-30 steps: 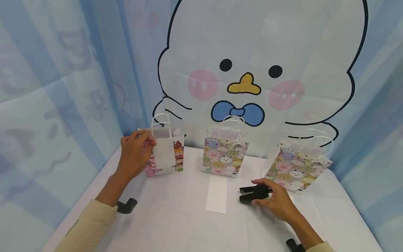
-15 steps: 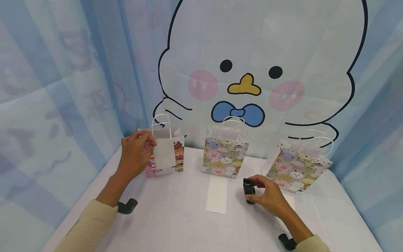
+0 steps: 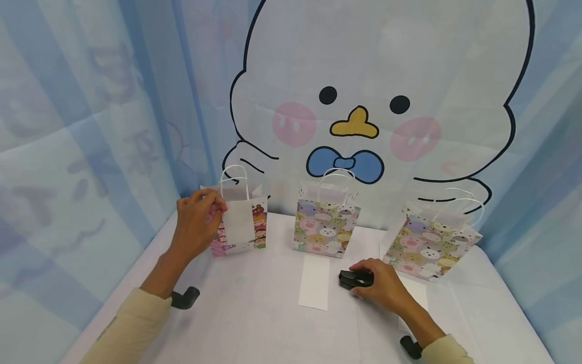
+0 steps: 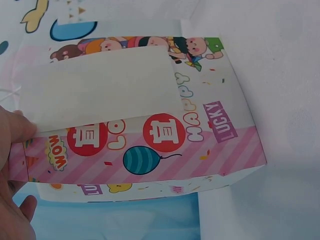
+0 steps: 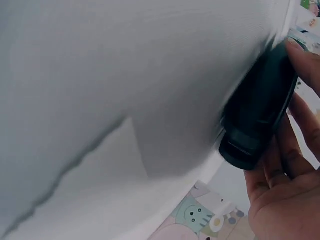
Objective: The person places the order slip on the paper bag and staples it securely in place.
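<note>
My left hand [image 3: 196, 222] pinches the upper edge of the left gift bag [image 3: 259, 222], thumb over the corner of a white paper strip [image 4: 100, 85] lying flat on its front. The bag stands upright, printed with cartoon children and pink stripes, its white handles up. Some fingertips are hidden behind the bag's edge. In my right hand [image 3: 384, 285] is a black stapler [image 3: 352, 279], gripped between thumb and fingers low over the table, its front end toward the left. The right wrist view shows the stapler [image 5: 262, 102] along the fingers, near the white cloth.
Two animal-print gift bags stand upright, one in the middle [image 3: 325, 230] and one tilted at the right [image 3: 427, 247]. A white paper strip [image 3: 314, 283] lies before the middle bag. Another strip [image 3: 416, 293] is partly under my right forearm. Curtains rise behind and beside the table.
My right hand has shifted a little left and turned the stapler, from side-on with its arms apart, through upright, to lying flat. The left hand and bags have stayed put.
</note>
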A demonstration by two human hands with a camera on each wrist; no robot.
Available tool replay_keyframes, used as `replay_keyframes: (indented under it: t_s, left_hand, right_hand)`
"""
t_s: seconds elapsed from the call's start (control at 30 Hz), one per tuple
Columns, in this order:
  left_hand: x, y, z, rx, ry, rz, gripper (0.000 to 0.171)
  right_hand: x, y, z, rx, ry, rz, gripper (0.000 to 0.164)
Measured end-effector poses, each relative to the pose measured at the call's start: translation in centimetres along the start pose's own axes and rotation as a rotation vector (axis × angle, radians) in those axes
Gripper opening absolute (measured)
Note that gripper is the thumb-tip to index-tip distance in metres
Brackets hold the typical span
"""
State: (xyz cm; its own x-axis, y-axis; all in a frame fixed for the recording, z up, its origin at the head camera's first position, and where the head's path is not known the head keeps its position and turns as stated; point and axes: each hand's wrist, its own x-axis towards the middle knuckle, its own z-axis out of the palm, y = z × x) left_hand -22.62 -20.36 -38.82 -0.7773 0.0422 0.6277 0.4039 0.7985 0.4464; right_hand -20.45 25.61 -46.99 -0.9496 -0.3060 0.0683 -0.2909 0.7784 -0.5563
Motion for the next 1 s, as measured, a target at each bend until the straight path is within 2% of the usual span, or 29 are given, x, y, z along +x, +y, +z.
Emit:
replay_keyframes:
  t_s: [0.27, 0.37, 0.6, 0.73, 1.0]
  left_hand:
    - [0.0, -0.1, -0.1, 0.004, 0.004, 0.003, 0.01]
    - [0.0, -0.1, -0.1, -0.003, 0.006, 0.0, 0.01]
    - [0.1, 0.2, -0.1, -0.002, -0.006, -0.009, 0.01]
    - [0.1, 0.2, 0.0, 0.007, -0.016, -0.011, 0.01]
    - [0.1, 0.1, 0.0, 0.007, -0.006, -0.002, 0.01]
  right_hand:
    - [-0.1, -0.2, -0.6, -0.139, -0.079, 0.033, 0.058]
    - [0.0, -0.3, -0.7, -0.145, -0.101, 0.031, 0.057]
    - [0.3, -1.4, -0.5, -0.042, -0.128, -0.004, 0.057]
    - [0.6, -3.1, -0.3, 0.017, -0.131, -0.024, 0.054]
    - [1.9, -7.1, 0.1, 0.144, -0.133, -0.147, 0.056]
